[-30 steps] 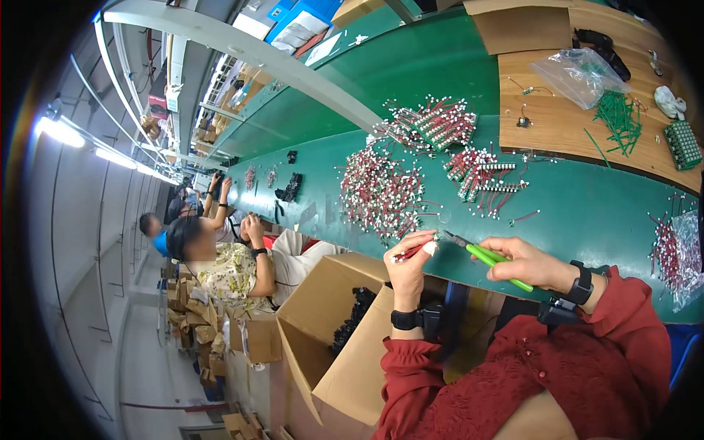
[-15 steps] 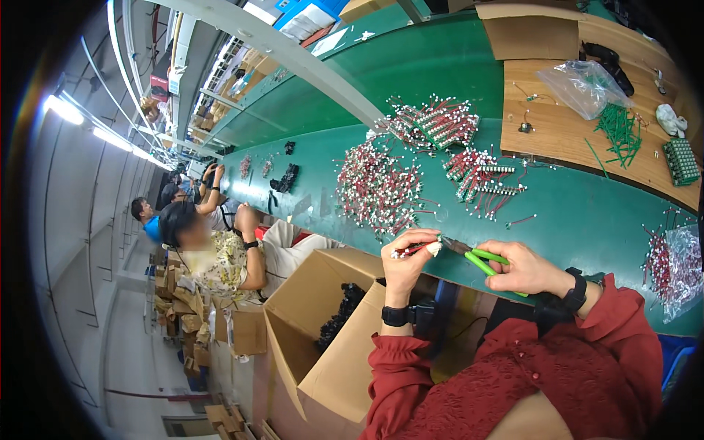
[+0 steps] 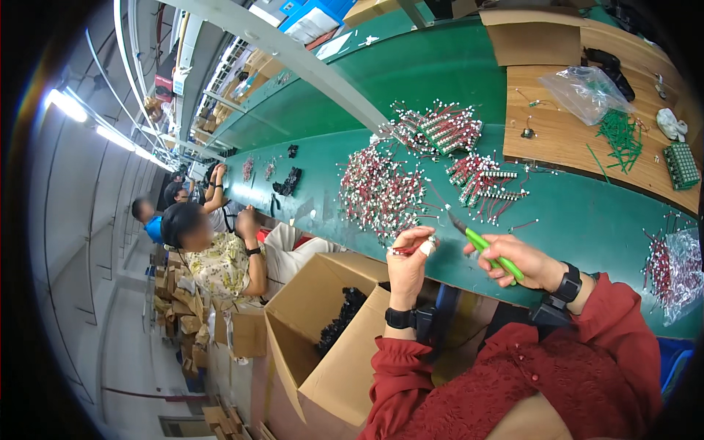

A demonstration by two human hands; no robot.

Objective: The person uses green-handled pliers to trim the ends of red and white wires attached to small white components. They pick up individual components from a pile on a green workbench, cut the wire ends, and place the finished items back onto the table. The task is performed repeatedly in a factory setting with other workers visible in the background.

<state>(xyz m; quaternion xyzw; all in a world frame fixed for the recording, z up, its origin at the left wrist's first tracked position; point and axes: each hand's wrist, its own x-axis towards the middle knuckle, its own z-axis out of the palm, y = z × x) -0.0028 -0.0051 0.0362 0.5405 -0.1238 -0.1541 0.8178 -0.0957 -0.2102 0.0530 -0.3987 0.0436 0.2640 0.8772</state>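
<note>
Right hand (image 3: pixel 524 260) has its grip wrapped round the green-handled pliers (image 3: pixel 477 240), which sit on a diagonal above the counter (image 3: pixel 587 227), nose aimed up-left away from the body, handles running back into the palm. Left hand (image 3: pixel 408 270) is pinching some red wires (image 3: pixel 402 251) with white ends near the front edge, lying roughly sideways. The wire pile (image 3: pixel 380 192) crowds just beyond it, but there's decent bare surface right of the pliers.
</note>
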